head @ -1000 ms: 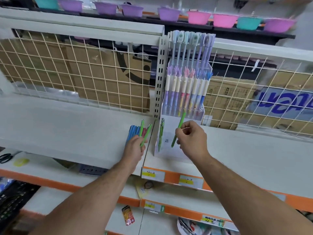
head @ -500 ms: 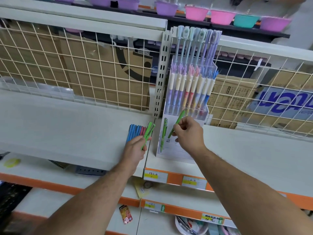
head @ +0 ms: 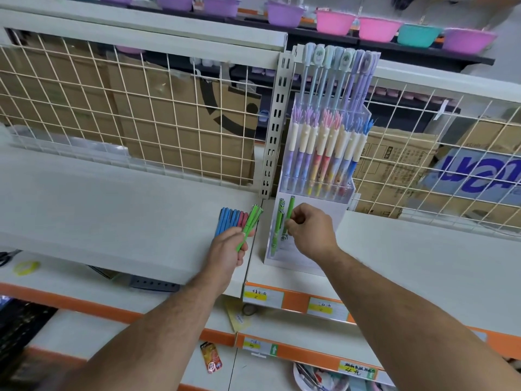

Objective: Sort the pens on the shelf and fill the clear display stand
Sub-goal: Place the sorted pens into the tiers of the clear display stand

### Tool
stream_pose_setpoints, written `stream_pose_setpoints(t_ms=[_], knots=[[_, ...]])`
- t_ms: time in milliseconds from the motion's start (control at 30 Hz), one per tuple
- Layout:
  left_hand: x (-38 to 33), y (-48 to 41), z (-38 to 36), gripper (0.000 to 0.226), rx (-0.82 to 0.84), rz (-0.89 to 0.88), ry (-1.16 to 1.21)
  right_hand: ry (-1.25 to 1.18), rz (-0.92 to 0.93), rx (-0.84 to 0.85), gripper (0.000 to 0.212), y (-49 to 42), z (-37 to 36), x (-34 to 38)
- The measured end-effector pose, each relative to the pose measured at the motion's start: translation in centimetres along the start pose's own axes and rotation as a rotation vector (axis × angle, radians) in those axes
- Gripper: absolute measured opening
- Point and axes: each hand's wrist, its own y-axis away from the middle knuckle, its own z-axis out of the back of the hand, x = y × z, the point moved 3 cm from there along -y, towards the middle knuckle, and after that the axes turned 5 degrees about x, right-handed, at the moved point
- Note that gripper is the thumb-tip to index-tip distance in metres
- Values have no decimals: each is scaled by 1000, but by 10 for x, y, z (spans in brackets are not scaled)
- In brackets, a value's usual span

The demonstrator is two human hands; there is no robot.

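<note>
A clear tiered display stand (head: 338,213) stands on the white shelf (head: 112,210), its upper rows filled with pastel pens. One green pen (head: 277,224) sits upright in the front tier. My right hand (head: 310,231) pinches a second green pen (head: 290,210), held upright just right of the first. My left hand (head: 229,249) grips two green pens (head: 252,221) that fan out upward. Behind them, a row of blue and red pens (head: 232,220) lies flat on the shelf.
A wire grid backs the shelf, with cardboard boxes (head: 180,122) behind it. A slotted metal upright (head: 275,131) stands left of the stand. Coloured bowls (head: 375,28) line the top shelf. Scissors and yellow tape (head: 26,268) lie on the lower shelf at left.
My right hand brought its green pen from tilted above the stand down to upright beside the seated pen. The left hand kept its pens, closing them together.
</note>
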Motion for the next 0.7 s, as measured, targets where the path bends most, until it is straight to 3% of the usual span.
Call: stream_pose_setpoints(t_ms=[700], knots=[[4, -2, 2, 12, -4, 27, -15, 57, -4, 6, 3, 2, -3, -5]])
